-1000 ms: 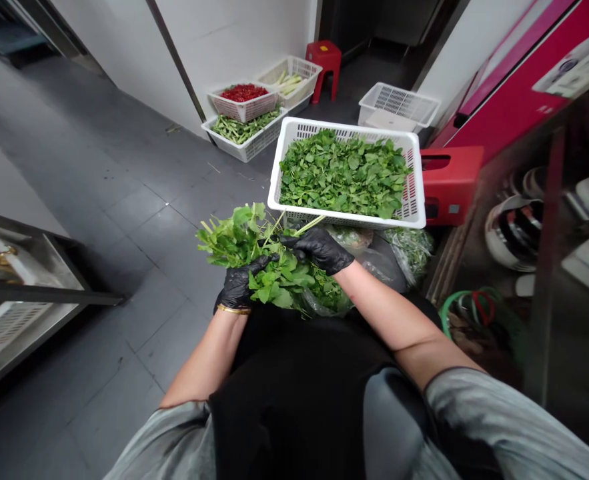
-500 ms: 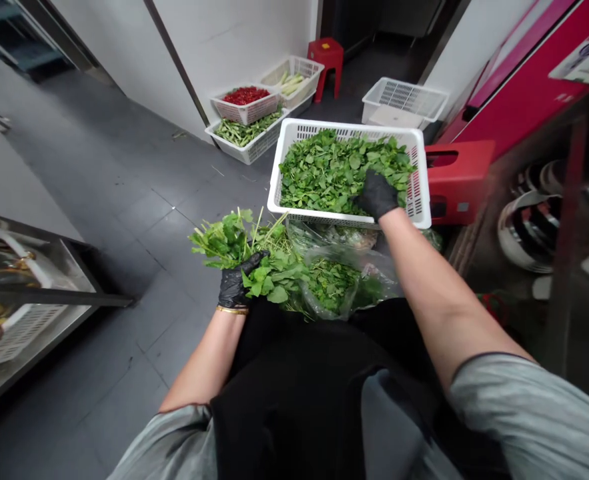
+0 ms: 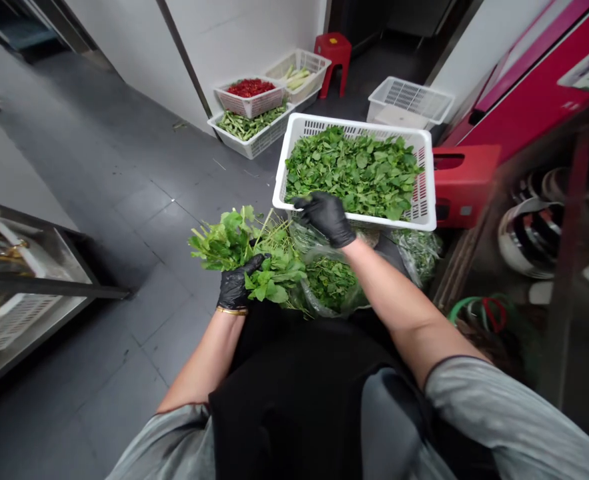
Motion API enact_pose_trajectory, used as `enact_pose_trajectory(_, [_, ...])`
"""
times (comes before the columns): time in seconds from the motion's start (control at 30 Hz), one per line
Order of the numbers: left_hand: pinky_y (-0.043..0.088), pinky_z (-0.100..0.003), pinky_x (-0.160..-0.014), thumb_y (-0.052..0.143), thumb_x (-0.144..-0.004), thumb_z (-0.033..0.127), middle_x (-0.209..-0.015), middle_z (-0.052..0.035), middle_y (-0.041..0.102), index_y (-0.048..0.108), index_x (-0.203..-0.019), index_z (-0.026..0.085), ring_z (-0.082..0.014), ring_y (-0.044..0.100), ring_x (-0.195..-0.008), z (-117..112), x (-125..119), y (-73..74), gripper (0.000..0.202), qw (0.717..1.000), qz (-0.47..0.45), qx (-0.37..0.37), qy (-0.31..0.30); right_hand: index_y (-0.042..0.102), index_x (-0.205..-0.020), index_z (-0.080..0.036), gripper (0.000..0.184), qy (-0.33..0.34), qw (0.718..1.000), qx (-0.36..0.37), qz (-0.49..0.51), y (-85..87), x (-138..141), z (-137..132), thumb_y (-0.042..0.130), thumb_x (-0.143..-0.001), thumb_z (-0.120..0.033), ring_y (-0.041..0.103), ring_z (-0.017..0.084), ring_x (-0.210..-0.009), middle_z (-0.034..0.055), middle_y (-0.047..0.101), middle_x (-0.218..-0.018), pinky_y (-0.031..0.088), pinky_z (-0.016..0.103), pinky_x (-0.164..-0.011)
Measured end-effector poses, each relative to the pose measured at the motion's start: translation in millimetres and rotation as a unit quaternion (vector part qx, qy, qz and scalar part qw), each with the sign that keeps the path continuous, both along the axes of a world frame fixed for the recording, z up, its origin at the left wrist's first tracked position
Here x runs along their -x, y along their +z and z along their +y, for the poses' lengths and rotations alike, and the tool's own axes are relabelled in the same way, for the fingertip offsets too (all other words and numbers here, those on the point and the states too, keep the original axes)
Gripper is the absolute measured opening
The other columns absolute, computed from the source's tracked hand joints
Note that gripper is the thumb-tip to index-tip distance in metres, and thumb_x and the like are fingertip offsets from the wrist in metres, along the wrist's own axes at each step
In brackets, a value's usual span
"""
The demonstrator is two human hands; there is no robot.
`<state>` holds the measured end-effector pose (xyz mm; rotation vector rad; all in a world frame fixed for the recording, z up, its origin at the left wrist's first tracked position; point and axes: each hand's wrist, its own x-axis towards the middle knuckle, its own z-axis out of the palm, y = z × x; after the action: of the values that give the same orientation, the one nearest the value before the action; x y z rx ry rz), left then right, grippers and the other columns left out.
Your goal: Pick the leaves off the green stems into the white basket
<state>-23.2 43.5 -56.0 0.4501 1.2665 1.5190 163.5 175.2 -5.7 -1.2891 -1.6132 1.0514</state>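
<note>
My left hand (image 3: 237,283), in a black glove, is closed around a bunch of leafy green stems (image 3: 224,240). Cut stem ends point left, and leaves hang over the thumb side. My right hand (image 3: 327,217), gloved too, hovers at the near rim of a white plastic basket (image 3: 430,180). Its fingers reach leftward, loosely apart, with nothing visible in them. Picked green leaves (image 3: 354,167) fill the basket. Below it, between my knees, lie loose stems (image 3: 281,250) and a clear plastic bag (image 3: 329,280) holding more greens.
By the wall stand baskets of red chillies (image 3: 250,88), cut green vegetables (image 3: 244,125) and pale vegetable pieces (image 3: 297,77). A red stool (image 3: 333,53) is behind them. Another red stool (image 3: 467,180) and a white crate (image 3: 409,100) are right. A metal rack (image 3: 74,290) stands left.
My right hand has left the leaves in the basket and moved left and nearer to me, over the rim. My left hand keeps its hold on the bunch.
</note>
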Motion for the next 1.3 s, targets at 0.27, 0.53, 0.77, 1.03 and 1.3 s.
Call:
enact_pose_trajectory(0.27, [0.061,-0.038,-0.086,0.100,-0.045,0.021,-0.090,-0.0034,0.081,0.079,-0.085,0.023,-0.0262,0.076,-0.091,4.2,-10.7,6.1,0.046,0.999,0.029,-0.021,0.018,0.073,-0.079,-0.017,0.022,0.220,0.974,0.004,-0.044,-1.2,30.8,-47.6,0.073,-0.085,-0.038,0.065,0.017,-0.075,0.0017,0.071,-0.075,0.047,0.026,-0.070])
enact_pose_trajectory(0.53, [0.062,-0.035,-0.074,0.098,-0.050,0.026,-0.082,-0.0012,0.079,0.079,-0.090,0.022,-0.0200,0.073,-0.071,-3.6,-5.9,24.7,0.045,0.995,-0.081,-0.031,-0.054,0.072,-0.100,-0.011,0.023,-0.068,0.948,-0.157,-0.268,-7.4,-66.0,69.8,0.064,-0.095,-0.032,0.066,0.022,-0.099,0.0163,0.073,-0.107,0.049,0.033,-0.090])
enact_pose_trajectory(0.77, [0.064,-0.032,-0.074,0.099,-0.051,0.028,-0.080,-0.0031,0.080,0.079,-0.083,0.019,-0.0190,0.075,-0.072,2.7,-10.9,13.3,0.039,0.995,-0.083,0.000,-0.063,0.074,-0.118,-0.017,0.035,0.012,0.970,-0.141,-0.195,3.3,-65.2,27.2,0.070,-0.092,-0.040,0.071,0.025,-0.099,0.0126,0.077,-0.108,0.053,0.036,-0.087])
enact_pose_trajectory(1.03, [0.064,-0.032,-0.077,0.098,-0.052,0.027,-0.083,-0.0025,0.080,0.080,-0.088,0.021,-0.0215,0.076,-0.080,-0.2,-5.8,16.7,0.041,0.999,-0.036,-0.012,-0.018,0.078,-0.096,-0.014,0.016,0.234,0.933,-0.136,-0.237,-0.5,18.9,13.5,0.062,-0.094,-0.014,0.069,0.020,-0.094,0.0109,0.077,-0.101,0.049,0.029,-0.085])
enact_pose_trajectory(1.3, [0.064,-0.035,-0.072,0.096,-0.055,0.028,-0.078,-0.0036,0.078,0.079,-0.092,0.020,-0.0216,0.074,-0.071,-10.8,16.7,18.6,0.042,0.996,-0.050,-0.032,-0.067,0.072,-0.124,-0.005,0.060,0.035,0.894,-0.182,-0.407,29.6,-40.7,73.7,0.058,-0.097,-0.057,0.066,0.032,-0.114,0.0231,0.073,-0.120,0.047,0.044,-0.101])
